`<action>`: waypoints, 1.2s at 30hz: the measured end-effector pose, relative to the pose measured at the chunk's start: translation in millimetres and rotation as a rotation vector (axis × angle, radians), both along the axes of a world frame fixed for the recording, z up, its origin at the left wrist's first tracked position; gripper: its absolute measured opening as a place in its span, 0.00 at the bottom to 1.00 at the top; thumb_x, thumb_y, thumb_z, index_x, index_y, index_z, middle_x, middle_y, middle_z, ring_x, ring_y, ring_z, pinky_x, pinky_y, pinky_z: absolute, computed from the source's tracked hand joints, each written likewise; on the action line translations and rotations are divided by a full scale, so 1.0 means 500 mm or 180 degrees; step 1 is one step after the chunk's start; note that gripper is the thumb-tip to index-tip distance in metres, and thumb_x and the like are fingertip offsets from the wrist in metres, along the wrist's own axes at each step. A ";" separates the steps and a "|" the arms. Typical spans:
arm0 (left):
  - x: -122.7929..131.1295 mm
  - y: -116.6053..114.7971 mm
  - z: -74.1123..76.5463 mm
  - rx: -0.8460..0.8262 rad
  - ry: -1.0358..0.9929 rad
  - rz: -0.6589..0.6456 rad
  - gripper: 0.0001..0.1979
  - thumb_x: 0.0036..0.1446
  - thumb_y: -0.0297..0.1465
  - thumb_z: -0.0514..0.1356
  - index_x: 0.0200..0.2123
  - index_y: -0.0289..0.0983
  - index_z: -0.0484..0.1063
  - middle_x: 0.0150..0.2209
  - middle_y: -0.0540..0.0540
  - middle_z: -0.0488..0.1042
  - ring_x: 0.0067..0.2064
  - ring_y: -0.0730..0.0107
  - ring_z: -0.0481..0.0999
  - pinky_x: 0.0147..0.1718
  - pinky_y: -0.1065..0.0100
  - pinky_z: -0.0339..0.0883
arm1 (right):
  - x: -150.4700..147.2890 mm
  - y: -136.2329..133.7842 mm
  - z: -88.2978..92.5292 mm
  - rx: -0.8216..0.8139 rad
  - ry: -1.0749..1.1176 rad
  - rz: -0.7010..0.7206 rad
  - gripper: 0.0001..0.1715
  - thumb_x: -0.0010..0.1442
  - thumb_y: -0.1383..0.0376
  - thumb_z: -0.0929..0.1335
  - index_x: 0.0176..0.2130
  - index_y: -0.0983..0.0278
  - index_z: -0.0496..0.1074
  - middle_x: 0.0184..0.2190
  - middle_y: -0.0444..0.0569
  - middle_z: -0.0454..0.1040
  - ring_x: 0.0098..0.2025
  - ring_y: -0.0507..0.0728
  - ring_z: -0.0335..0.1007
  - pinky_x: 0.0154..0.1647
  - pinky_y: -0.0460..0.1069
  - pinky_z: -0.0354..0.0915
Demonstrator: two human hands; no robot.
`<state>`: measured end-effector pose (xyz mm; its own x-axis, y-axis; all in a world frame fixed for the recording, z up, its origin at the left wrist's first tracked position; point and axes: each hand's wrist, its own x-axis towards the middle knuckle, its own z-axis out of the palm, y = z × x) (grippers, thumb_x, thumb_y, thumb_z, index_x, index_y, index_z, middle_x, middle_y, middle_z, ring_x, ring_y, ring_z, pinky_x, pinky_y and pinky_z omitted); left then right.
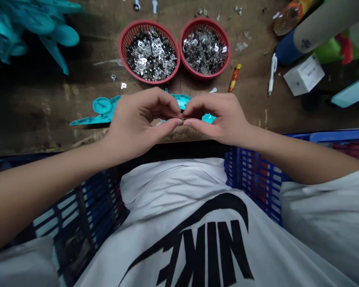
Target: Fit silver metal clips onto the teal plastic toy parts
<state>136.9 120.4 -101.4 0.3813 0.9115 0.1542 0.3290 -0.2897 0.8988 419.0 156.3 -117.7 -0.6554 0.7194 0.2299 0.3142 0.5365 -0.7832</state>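
Note:
My left hand (142,117) and my right hand (219,115) meet fingertip to fingertip above the table's near edge. Both are closed in a pinch, thumb against fingers, on one small metal piece (182,118); its shape is mostly hidden by the fingertips. Behind and beneath the hands lies a turquoise plastic part (103,107), showing left of my left hand and between the fingers. Just beyond are two red baskets, the left one (123,59) holding flat shiny metal plates (151,56) and the right one (228,40) holding small metal pieces (205,52).
Turquoise plastic parts (44,26) are heaped at the far left. A red-yellow screwdriver (235,78), white pen (272,73), white box (305,75) and blue-grey cylinder (299,42) lie to the right. Blue crates (254,175) flank my lap. Loose metal bits dot the wooden table (86,87).

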 end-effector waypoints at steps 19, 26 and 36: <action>-0.059 0.059 -0.108 0.1066 0.2162 -0.1906 0.22 0.80 0.23 0.64 0.65 0.46 0.94 0.89 0.44 0.74 0.93 0.34 0.69 0.89 0.30 0.74 | 0.088 0.180 -0.049 -0.0314 -0.1420 0.0567 0.20 0.84 0.47 0.72 0.54 0.55 0.90 0.55 0.53 0.92 0.52 0.64 0.84 0.61 0.60 0.78; -0.060 0.064 -0.087 0.1019 0.2194 -0.2022 0.23 0.81 0.25 0.66 0.68 0.48 0.93 0.91 0.44 0.72 0.93 0.33 0.68 0.88 0.28 0.76 | 0.087 0.166 -0.059 -0.0326 -0.1379 0.0850 0.23 0.84 0.48 0.70 0.55 0.56 0.92 0.63 0.59 0.87 0.58 0.65 0.84 0.64 0.61 0.77; -0.059 0.070 -0.093 0.1029 0.2197 -0.1951 0.22 0.80 0.27 0.66 0.66 0.51 0.94 0.90 0.48 0.73 0.92 0.33 0.70 0.87 0.29 0.76 | 0.088 0.157 -0.087 -0.0177 -0.1291 0.0954 0.22 0.89 0.47 0.71 0.57 0.57 0.91 0.67 0.58 0.84 0.64 0.69 0.83 0.69 0.63 0.76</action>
